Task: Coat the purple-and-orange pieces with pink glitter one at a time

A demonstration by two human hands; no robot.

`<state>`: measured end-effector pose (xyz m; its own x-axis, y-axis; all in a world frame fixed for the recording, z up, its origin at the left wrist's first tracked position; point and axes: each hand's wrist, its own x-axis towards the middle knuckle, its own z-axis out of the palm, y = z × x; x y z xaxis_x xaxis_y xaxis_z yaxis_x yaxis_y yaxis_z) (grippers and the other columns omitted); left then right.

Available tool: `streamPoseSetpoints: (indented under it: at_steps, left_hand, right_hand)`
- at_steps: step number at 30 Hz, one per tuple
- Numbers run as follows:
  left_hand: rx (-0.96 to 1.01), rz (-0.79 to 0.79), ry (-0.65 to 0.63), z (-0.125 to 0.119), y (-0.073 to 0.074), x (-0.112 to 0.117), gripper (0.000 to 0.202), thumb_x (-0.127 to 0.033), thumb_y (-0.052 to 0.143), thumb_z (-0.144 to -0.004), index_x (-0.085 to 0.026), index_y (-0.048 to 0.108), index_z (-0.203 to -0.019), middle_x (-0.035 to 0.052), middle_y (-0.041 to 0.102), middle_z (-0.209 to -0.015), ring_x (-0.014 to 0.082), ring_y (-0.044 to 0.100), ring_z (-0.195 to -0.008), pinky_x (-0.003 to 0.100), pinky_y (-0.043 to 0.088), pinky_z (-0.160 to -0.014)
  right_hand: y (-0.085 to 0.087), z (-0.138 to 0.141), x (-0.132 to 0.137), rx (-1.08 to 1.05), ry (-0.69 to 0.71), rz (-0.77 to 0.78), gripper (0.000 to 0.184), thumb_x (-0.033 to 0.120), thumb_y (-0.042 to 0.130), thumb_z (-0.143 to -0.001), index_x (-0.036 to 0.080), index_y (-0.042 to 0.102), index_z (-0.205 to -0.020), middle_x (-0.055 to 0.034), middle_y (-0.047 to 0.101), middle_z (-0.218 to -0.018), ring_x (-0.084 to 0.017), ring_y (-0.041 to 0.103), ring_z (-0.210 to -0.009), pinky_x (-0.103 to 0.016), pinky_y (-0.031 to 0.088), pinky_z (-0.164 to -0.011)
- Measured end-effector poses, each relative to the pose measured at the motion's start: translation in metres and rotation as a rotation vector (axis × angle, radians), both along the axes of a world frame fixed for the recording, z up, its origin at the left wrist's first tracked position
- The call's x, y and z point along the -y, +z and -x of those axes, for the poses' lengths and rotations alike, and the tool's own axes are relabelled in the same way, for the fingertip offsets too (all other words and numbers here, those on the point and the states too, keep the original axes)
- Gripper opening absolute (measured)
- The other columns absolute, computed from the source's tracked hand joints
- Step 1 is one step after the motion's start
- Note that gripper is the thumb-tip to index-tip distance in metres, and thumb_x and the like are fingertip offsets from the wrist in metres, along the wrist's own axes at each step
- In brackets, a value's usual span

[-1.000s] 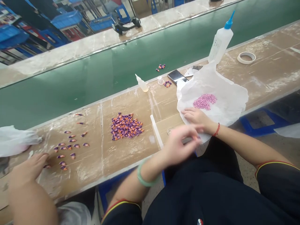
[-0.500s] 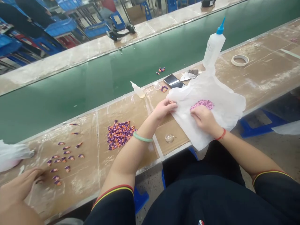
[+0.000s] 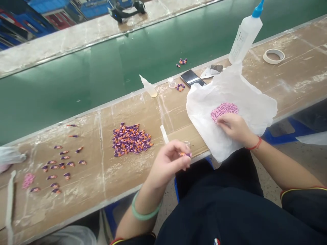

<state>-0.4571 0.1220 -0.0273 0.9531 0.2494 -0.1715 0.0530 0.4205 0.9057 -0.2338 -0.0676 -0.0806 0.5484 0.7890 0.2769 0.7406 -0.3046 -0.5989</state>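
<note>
Holding one purple-and-orange piece point(image 3: 185, 154), the left hand point(image 3: 166, 165) is near the edge of the bench point(image 3: 133, 173) — the right hand point(image 3: 236, 128), grip not determinable, is at the pink pile point(image 3: 226, 109) on the white sheet point(image 3: 252, 109).

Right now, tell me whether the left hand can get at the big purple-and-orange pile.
Probably yes: the left hand is close to the purple-and-orange pile, which lies uncovered, with nothing standing between them. It already holds a small piece, which might hamper grasping.
</note>
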Motion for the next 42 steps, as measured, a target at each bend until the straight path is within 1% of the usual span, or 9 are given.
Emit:
streamPoseSetpoints:
  at_steps: [7,11,15,21,27,30,35,38,42]
  left_hand:
    - [0.011,0.226,-0.023,0.004,-0.022,0.042,0.024,-0.028,0.083,-0.077,-0.016,0.063,-0.080,-0.0002,0.065,-0.072,0.0076,0.060,-0.053,0.019,0.047,-0.050]
    - [-0.049,0.213,-0.024,0.003,-0.025,0.047,0.029,-0.033,0.084,-0.075,-0.016,0.061,-0.078,0.0000,0.064,-0.069,0.0084,0.058,-0.051,0.021,0.046,-0.050]
    - [-0.074,0.185,-0.007,0.003,-0.026,0.049,0.032,-0.037,0.084,-0.075,-0.017,0.059,-0.078,-0.0009,0.063,-0.067,0.0089,0.056,-0.051,0.022,0.046,-0.050]
    - [-0.047,0.172,0.030,0.000,-0.025,0.049,0.031,-0.038,0.083,-0.075,-0.017,0.060,-0.076,-0.0012,0.062,-0.067,0.0085,0.054,-0.051,0.022,0.045,-0.049]
    - [0.007,0.096,0.068,-0.004,-0.023,0.048,0.029,-0.039,0.082,-0.076,-0.018,0.062,-0.077,-0.0010,0.061,-0.065,0.0095,0.055,-0.051,0.023,0.045,-0.049]
    - [0.040,0.019,0.112,-0.007,-0.019,0.047,0.025,-0.039,0.081,-0.078,-0.018,0.067,-0.082,-0.0004,0.062,-0.068,0.0089,0.054,-0.051,0.023,0.045,-0.048]
    - [0.089,-0.054,0.130,-0.016,-0.008,0.048,0.020,-0.036,0.080,-0.081,-0.018,0.073,-0.086,-0.0007,0.063,-0.067,0.0074,0.051,-0.050,0.022,0.043,-0.049]
    - [0.070,-0.022,0.102,-0.020,-0.003,0.050,0.025,-0.040,0.078,-0.082,-0.016,0.071,-0.079,-0.0014,0.061,-0.060,0.0075,0.051,-0.048,0.021,0.043,-0.047]
    - [0.038,0.042,0.098,-0.021,-0.002,0.053,0.030,-0.044,0.076,-0.082,-0.016,0.069,-0.075,-0.0024,0.059,-0.056,0.0075,0.050,-0.047,0.020,0.042,-0.045]
  right_hand:
    - [0.006,0.004,0.004,-0.353,-0.066,-0.105,0.011,0.030,0.065,-0.088,0.021,0.071,-0.090,-0.0061,0.075,-0.090,-0.024,0.070,-0.086,-0.041,0.058,-0.079]
    - [0.010,0.008,0.008,-0.706,-0.079,-0.217,0.023,0.039,0.075,-0.082,0.022,0.074,-0.098,-0.0052,0.076,-0.094,-0.022,0.072,-0.090,-0.041,0.061,-0.085]
    - [0.016,0.016,0.009,-0.931,-0.081,-0.308,0.026,0.044,0.081,-0.077,0.023,0.073,-0.089,-0.0024,0.074,-0.084,-0.018,0.072,-0.082,-0.038,0.060,-0.082]
    - [0.027,0.036,0.002,-1.218,-0.088,-0.412,0.024,0.039,0.083,-0.074,0.024,0.067,-0.084,0.0004,0.069,-0.082,-0.014,0.067,-0.079,-0.030,0.055,-0.071]
    - [0.037,0.055,-0.006,-1.279,-0.051,-0.416,0.017,0.035,0.075,-0.077,0.025,0.061,-0.077,0.0015,0.061,-0.071,-0.015,0.061,-0.068,-0.029,0.049,-0.058]
    - [0.045,0.067,-0.010,-1.307,-0.021,-0.432,0.016,0.035,0.077,-0.077,0.026,0.064,-0.076,0.0015,0.060,-0.071,-0.014,0.059,-0.066,-0.029,0.047,-0.057]
    - [0.062,0.084,-0.015,-1.387,0.041,-0.453,0.014,0.033,0.083,-0.074,0.024,0.072,-0.070,0.0026,0.051,-0.071,-0.008,0.044,-0.057,-0.024,0.042,-0.050]
    - [0.066,0.090,-0.016,-1.408,0.087,-0.446,0.013,0.030,0.081,-0.077,0.023,0.074,-0.069,0.0019,0.052,-0.072,-0.009,0.053,-0.064,-0.024,0.049,-0.058]
    - [0.066,0.094,-0.014,-1.338,0.159,-0.455,0.002,0.025,0.078,-0.082,0.026,0.079,-0.081,0.0008,0.058,-0.079,-0.014,0.063,-0.073,-0.030,0.056,-0.067]
